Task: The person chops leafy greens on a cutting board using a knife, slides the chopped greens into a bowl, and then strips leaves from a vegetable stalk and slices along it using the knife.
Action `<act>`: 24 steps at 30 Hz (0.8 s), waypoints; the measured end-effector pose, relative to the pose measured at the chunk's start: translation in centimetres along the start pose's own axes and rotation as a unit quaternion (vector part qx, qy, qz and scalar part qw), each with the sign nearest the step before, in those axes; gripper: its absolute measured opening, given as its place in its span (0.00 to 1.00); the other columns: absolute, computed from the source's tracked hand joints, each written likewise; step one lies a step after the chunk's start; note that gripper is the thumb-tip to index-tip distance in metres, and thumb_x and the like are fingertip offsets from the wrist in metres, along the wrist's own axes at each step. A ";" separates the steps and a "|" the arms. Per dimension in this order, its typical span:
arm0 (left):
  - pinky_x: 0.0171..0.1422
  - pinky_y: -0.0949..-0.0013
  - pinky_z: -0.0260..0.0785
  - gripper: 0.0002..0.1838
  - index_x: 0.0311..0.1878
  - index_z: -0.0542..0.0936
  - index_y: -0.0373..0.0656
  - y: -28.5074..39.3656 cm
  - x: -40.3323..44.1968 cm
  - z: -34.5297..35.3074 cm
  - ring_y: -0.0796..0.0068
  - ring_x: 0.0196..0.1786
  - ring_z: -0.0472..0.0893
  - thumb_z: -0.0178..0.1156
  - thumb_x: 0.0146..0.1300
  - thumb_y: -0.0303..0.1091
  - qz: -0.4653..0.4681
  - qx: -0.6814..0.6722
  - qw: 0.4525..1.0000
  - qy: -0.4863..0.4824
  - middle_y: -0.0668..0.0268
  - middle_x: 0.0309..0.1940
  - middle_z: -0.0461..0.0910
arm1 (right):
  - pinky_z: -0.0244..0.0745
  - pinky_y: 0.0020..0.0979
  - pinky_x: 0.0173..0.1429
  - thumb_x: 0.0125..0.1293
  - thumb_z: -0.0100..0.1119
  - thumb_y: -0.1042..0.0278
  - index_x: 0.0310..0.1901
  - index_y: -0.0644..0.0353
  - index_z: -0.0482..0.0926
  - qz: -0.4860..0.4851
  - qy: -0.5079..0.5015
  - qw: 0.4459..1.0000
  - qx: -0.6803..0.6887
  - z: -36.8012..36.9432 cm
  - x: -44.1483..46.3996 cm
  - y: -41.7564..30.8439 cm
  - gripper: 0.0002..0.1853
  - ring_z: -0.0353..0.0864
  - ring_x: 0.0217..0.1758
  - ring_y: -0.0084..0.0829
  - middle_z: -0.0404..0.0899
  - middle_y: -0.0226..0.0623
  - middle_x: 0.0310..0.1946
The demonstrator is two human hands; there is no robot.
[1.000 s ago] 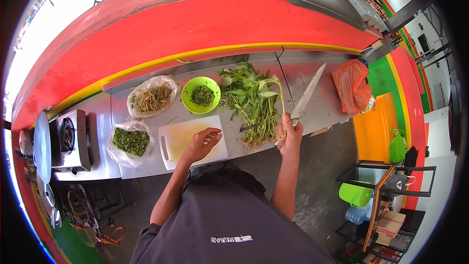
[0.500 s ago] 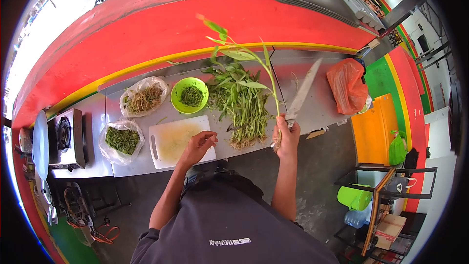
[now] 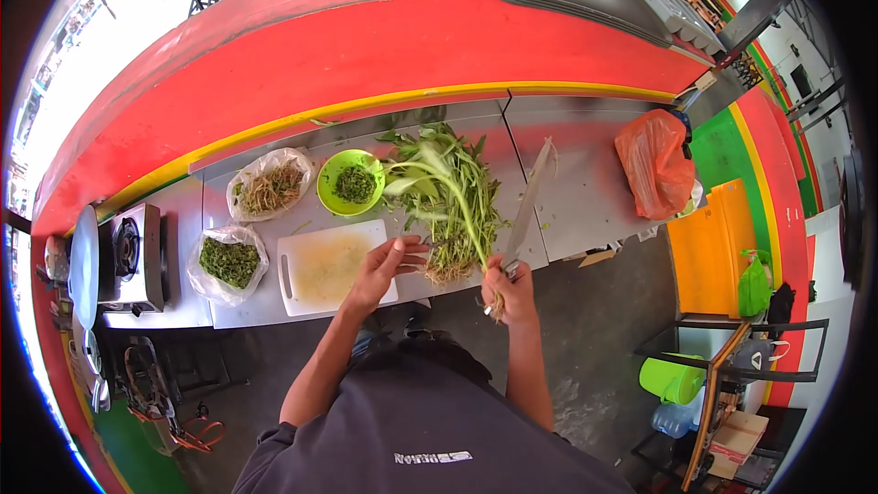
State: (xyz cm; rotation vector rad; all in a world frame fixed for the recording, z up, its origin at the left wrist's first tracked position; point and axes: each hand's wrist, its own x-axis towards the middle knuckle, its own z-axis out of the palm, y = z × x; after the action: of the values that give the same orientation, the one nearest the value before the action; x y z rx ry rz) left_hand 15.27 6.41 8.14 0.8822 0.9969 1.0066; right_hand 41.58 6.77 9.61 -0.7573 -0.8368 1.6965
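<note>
The left hand point(image 3: 389, 267) reaches over the right edge of the cutting board point(image 3: 315, 261), thumb raised, fingers loosely parted and pointing at the root end of the leafy pile point(image 3: 480, 187); whether the fingertips touch it, I cannot tell. The right hand point(image 3: 509, 293), at the surface's near edge, is closed around both a rooted stalk point(image 3: 467, 215) and a knife point(image 3: 528, 201) (its handle mostly hidden in the grip). The stalk leans up and leftward over the pile; the blade points toward the far edge.

A narrow strip of the steel surface point(image 3: 590, 183) parts board from pile, and a broader stretch runs from the pile to the crinkled orange bag point(image 3: 654, 165) near the right end.

The stalk is smooth and pale green with stringy roots, the board flat white plastic, stained yellowish mid-face. Beyond its far edge sits a round lime bowl point(image 3: 326, 195) with chopped greens point(image 3: 354, 185).
</note>
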 end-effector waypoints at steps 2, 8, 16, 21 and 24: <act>0.67 0.58 0.72 0.31 0.72 0.67 0.33 1.3 -0.5 -0.3 0.61 0.60 0.81 0.45 0.82 0.52 0.023 -0.063 0.998 -0.002 0.52 0.61 0.79 | 0.64 0.24 0.21 0.69 0.70 0.67 0.46 0.64 0.80 0.053 -0.050 0.996 0.041 0.1 -0.6 1.2 0.12 0.71 0.17 0.17 0.75 0.27 0.21; 0.70 0.57 0.71 0.27 0.72 0.67 0.35 2.6 -3.3 -2.8 0.61 0.62 0.81 0.45 0.82 0.46 0.066 -0.103 0.992 0.030 0.51 0.64 0.78 | 0.66 0.23 0.25 0.67 0.71 0.67 0.44 0.63 0.82 0.132 -0.086 0.987 -0.019 1.9 -0.4 4.2 0.11 0.72 0.20 0.15 0.78 0.26 0.24; 0.60 0.67 0.75 0.22 0.69 0.69 0.36 1.5 -6.6 -8.2 0.72 0.48 0.84 0.55 0.79 0.36 0.066 -0.146 0.975 0.156 0.63 0.44 0.84 | 0.69 0.19 0.37 0.64 0.75 0.63 0.44 0.61 0.86 0.174 -0.144 0.943 -0.244 5.5 1.2 7.4 0.13 0.75 0.33 0.11 0.82 0.22 0.32; 0.51 0.70 0.75 0.14 0.55 0.79 0.37 1.1 -9.1 -11.6 0.77 0.43 0.83 0.60 0.76 0.37 0.091 -0.087 0.975 0.182 0.64 0.42 0.84 | 0.65 0.21 0.31 0.63 0.76 0.62 0.43 0.61 0.84 0.152 -0.193 0.926 -0.285 8.0 2.3 9.9 0.14 0.72 0.27 0.13 0.80 0.21 0.27; 0.52 0.71 0.75 0.11 0.50 0.81 0.38 0.6 -9.4 -12.8 0.79 0.41 0.82 0.60 0.76 0.37 0.088 -0.103 0.955 0.266 0.67 0.40 0.84 | 0.65 0.22 0.31 0.62 0.76 0.60 0.41 0.61 0.84 0.193 -0.151 0.905 -0.347 10.0 2.6 10.1 0.15 0.72 0.26 0.14 0.78 0.21 0.25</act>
State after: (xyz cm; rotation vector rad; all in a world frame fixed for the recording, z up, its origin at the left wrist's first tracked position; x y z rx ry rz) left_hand 1.03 -0.68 7.11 0.5375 1.2446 1.5201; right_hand 27.52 5.53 6.58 -1.2139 -1.6456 1.8960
